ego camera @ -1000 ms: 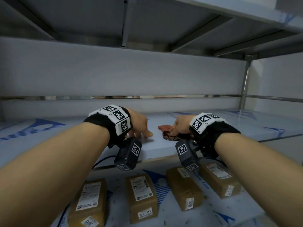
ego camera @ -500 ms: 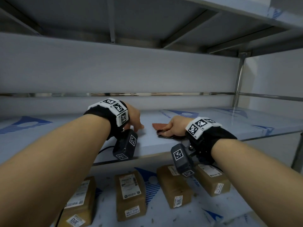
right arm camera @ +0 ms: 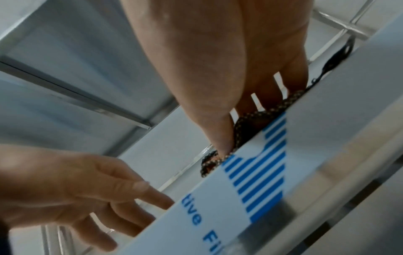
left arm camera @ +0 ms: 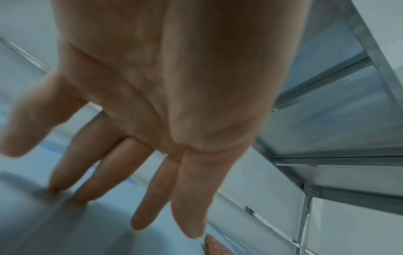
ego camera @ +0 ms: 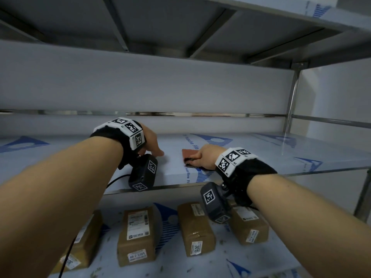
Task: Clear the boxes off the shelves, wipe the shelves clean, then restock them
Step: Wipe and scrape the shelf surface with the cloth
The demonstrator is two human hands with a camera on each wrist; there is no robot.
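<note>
Wiping is the step in hand, and the risks start nearest: four brown rectangular cardboard boxes (ego camera: pixel 136 235) with white labels lie in a row on the lower steel shelf (ego camera: pixel 251 257), directly below the wiped edge, so any grit pushed off the front would likely land on them. On the middle shelf (ego camera: pixel 261 155), bare steel under white protective film printed in blue, the right hand (ego camera: pixel 202 158) presses flat, straight fingers on a reddish-brown cloth with a dark speckled underside (ego camera: pixel 188 155); the thin film could snag or lift under a hard drag. The left hand (ego camera: pixel 150 143) rests beside it, spread, fingertips (left arm camera: pixel 63 189) touching the shelf, holding nothing. Beyond stand a pale back panel (ego camera: pixel 140 83) and a steel corner post (ego camera: pixel 291 103).
</note>
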